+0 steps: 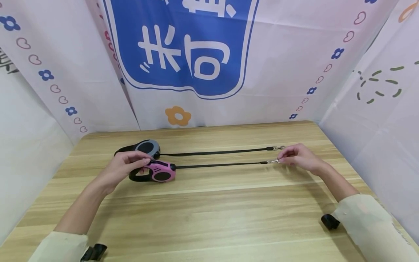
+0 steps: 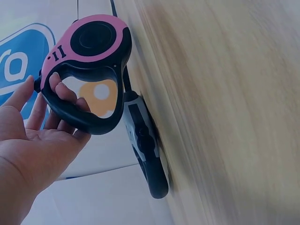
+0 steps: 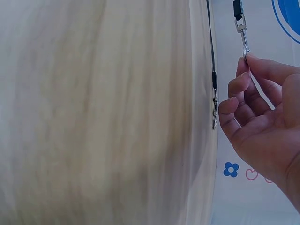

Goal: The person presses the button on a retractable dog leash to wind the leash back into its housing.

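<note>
My left hand (image 1: pixel 121 168) grips the pink and black retractable dog leash (image 1: pixel 163 174) by its looped handle. In the left wrist view its fingers curl through the loop and the thumb touches the top of the casing (image 2: pixel 70 49). At the far end of its stretched black cord (image 1: pixel 219 165), my right hand (image 1: pixel 301 158) pinches the small metal clip (image 3: pixel 242 27) between thumb and forefinger. Just behind lies a grey and black retractable leash (image 1: pixel 155 146) on the table, its cord (image 1: pixel 212 153) also drawn out to the right. Its metal clip (image 3: pixel 214 108) lies just beyond my right fingers.
The wooden table (image 1: pixel 196 218) ends at a white printed cloth (image 1: pixel 278 72) hanging behind it. More white cloth (image 1: pixel 386 116) hangs at the sides. A black device (image 1: pixel 330 221) is at the right sleeve, another (image 1: pixel 95 251) at the left sleeve.
</note>
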A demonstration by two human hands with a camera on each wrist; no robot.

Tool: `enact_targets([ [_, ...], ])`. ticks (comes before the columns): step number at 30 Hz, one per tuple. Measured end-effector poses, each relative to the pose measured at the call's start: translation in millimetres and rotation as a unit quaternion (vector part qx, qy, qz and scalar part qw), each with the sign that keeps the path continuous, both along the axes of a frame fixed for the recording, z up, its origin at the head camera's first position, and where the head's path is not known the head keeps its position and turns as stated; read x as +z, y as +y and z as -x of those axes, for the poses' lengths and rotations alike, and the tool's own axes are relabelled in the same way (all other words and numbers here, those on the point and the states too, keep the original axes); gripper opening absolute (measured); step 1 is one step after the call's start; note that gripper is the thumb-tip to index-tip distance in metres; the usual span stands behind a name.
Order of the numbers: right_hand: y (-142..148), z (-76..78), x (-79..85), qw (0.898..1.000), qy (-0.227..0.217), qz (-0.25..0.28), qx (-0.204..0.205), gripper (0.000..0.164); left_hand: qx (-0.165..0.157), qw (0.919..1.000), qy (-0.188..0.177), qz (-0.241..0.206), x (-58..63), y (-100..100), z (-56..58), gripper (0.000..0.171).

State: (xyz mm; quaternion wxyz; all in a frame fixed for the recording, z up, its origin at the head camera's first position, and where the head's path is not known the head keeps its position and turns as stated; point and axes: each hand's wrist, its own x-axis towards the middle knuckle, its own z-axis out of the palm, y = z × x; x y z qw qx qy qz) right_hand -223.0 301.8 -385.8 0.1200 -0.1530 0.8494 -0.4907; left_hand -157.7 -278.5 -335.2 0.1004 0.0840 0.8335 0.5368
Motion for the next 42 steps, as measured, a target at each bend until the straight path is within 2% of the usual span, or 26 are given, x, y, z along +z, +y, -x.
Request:
enact_targets([
  [20,-5,-0.9,-5.6,1.000,0.008,0.008,0.011,0.014,0.001,1.0000,-0.004,0.009,-3.4,2,-2.6,0.039],
  [33,-13,-1.1,-3.0,1.000,0.012,0.014,0.015,0.014,-0.012,0.9999,0.012,-0.001,-5.8,6,1.2,0.035],
  [42,-15,2.8,-3.2,1.000,0.003,0.014,0.012,0.015,-0.012,0.9998,0.006,0.017,-4.9,11,2.3,0.036],
])
